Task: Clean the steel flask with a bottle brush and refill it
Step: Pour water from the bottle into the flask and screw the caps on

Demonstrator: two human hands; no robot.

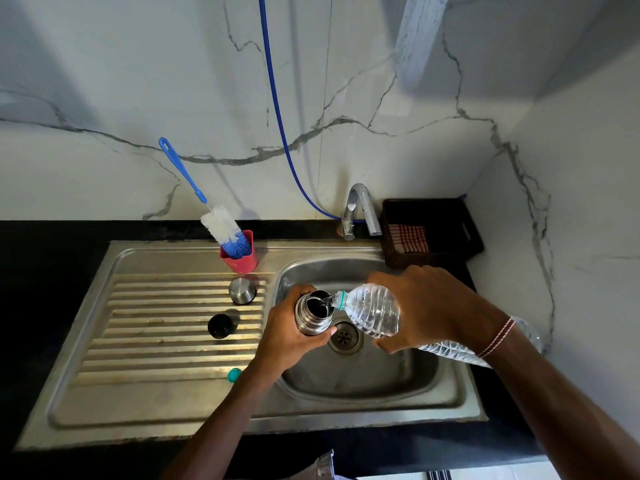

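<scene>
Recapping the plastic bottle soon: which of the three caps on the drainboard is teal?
The small cap nearest you, beside your left forearm; the steel cap and black cap sit farther back.

Flask (313,317) base behind left fingers (298,292)

Home kitchen: steel sink (460,403), tap (360,209), marble wall (138,98).

A tap (358,209) stood behind the sink (173,403) on a black counter (52,258). Just right of it sat a dark basket (464,233) holding a checked cloth (408,238). A blue hose (277,109) hung down the marble wall (138,81). A red cup (242,263) stood on the drainboard.
</scene>
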